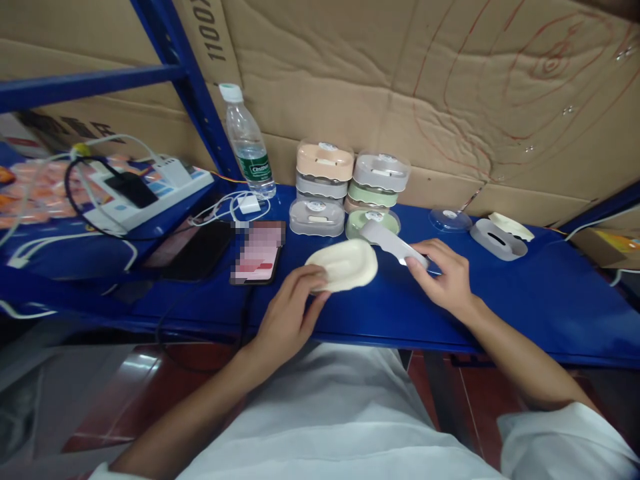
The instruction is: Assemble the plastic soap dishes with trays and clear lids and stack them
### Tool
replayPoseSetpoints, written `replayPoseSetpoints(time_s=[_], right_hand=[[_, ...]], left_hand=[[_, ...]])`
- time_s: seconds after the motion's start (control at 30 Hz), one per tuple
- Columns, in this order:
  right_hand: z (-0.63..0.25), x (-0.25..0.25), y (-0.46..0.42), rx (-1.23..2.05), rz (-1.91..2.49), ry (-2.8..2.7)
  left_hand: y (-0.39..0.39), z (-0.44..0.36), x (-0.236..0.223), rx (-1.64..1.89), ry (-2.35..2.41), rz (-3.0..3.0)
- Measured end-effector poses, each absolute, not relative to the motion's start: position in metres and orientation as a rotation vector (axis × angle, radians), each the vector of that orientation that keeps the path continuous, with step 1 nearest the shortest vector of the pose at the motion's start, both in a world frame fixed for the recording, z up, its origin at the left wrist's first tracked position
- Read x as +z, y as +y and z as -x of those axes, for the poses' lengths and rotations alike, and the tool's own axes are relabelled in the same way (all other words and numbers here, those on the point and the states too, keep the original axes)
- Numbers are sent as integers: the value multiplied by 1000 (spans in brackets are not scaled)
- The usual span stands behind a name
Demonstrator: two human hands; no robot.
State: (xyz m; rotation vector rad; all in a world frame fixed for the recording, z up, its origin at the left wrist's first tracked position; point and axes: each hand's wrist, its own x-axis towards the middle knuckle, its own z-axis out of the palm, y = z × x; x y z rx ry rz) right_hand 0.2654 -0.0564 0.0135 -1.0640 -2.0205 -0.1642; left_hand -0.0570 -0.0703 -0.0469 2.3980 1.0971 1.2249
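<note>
My left hand grips the near left edge of a cream oval dish, tilted above the blue shelf. To its right, my right hand pinches a grey plastic piece with a wavy edge between thumb and fingers. The two pieces are close but apart. Just behind them stand stacked oval boxes with clear lids: a grey box at front left, a green box at front right, a peach box on top at the left and another grey one at the right.
At the right lie a clear lid, a grey slotted ring and a cream piece. A water bottle, a lit phone, a dark phone and a power strip with cables sit to the left. Cardboard walls the back.
</note>
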Motion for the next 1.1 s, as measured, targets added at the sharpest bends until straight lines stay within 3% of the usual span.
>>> replayPoseSetpoints(time_s=[0.1,0.27,0.47,0.63,0.87,1.0,1.1], right_hand=[[-258,8,-57,-158,965,-2187],[-243,-3,-61,-238,800,-2436],[-228,-13,-66,-283,655,-2665],[-238,-1,-60,-126,631,-2695],[-359,60,-51,392,1363,-2389],[-400,36,-39,401,1832,-2345],[-391,21,-34,483,1812,-2386]], left_hand=[[-71,55,-50,1010,1015,-2579],[-70,54,-53,1141,1087,-2590],[-67,55,-53,1045,985,-2639],[-66,55,-53,1016,982,-2641],[-70,55,-51,994,1056,-2643],[-71,55,-49,923,1104,-2608],[-71,55,-46,915,1118,-2555]])
